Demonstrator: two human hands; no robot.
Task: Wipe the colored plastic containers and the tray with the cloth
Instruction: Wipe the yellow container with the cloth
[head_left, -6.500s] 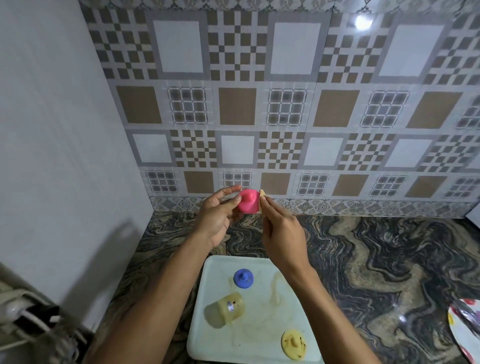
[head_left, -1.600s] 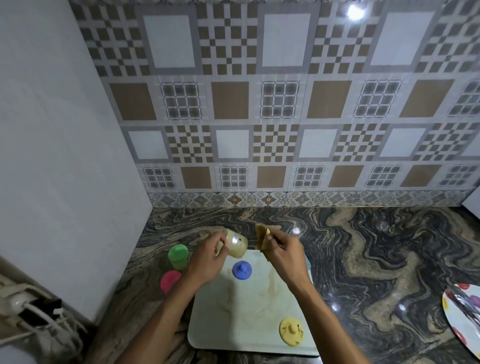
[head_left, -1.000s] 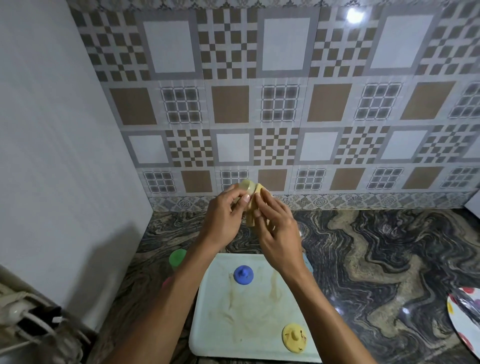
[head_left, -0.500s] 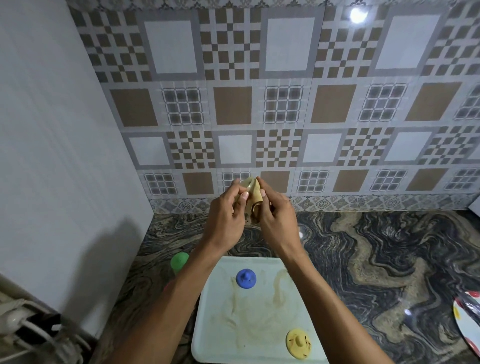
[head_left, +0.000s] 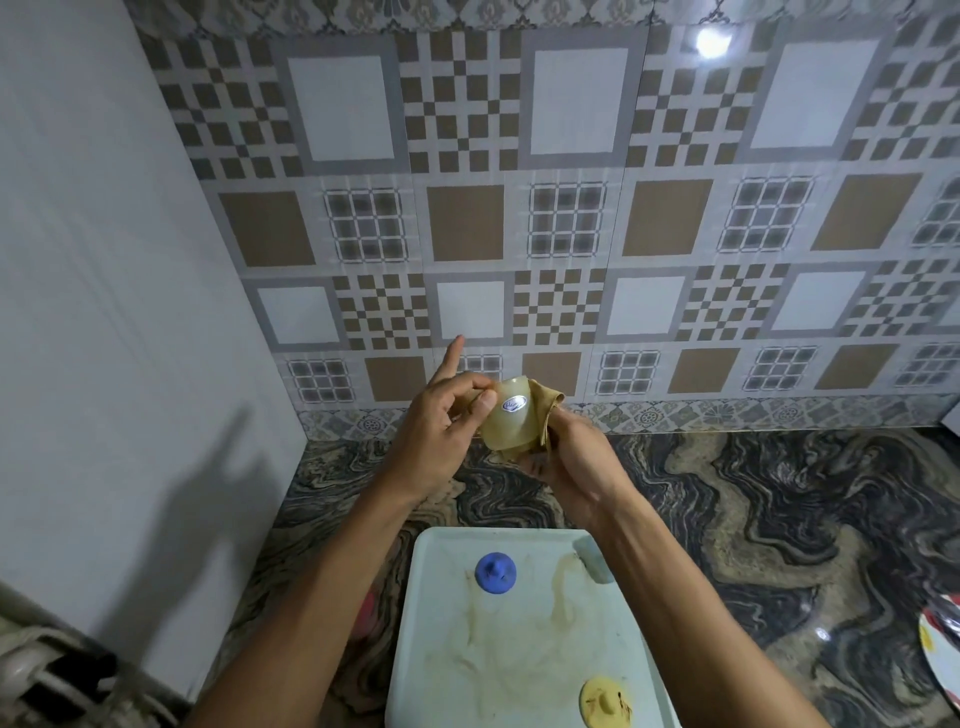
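You've got the yellowish container (head_left: 506, 421) held up above the desk (head_left: 779, 519), in front of the tiled wall (head_left: 467, 223), oval sticker facing you. Your left hand (head_left: 441, 431) pinches its left side btw thumb and curled fingers; the index finger sticks straight up, touching nothing. Your right hand (head_left: 574, 462) cups it from below and the right, fingers curled round the tan cloth (head_left: 545, 415), which lies against the container's right side and bottom.

The pale tray (head_left: 519, 649) sits on the desk under your forearms, streaked w/ brownish stains. On it: a blue lid (head_left: 495, 571) at the far left, a yellow lid (head_left: 605, 701) near the right front corner, well apart. Your right forearm crosses the tray's right rim and hides part of it. A small pale blue-green piece (head_left: 592, 558) shows just beside it; can't tell what it is. Your left forearm covers most of a pink thing (head_left: 366, 613) left of the tray. A plate (head_left: 940, 654) pokes in at the right edge, cables (head_left: 31, 670) at bottom left.
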